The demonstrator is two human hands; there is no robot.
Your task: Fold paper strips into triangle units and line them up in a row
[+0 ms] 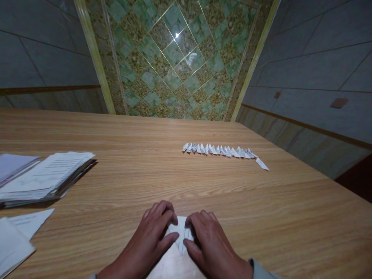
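Note:
A small piece of folded white paper (181, 223) with faint printed lines lies flat on the wooden table at the front middle, its lower end narrowing to a point. From the left, my left hand (158, 230) grips its edge with curled fingers and the thumb on top. My right hand (205, 238) does the same along the right edge, fingers bent and thumb near the paper's centre. Both hands cover the sides of the paper, so its full outline is hidden.
Several small folded paper pieces (217, 150) stand in a row farther back on the table (139, 166), with one flat strip (262, 164) at the right end. At the left lie a stack of printed sheets (55, 170) and loose folded papers (14, 248). Walls rise beyond the table.

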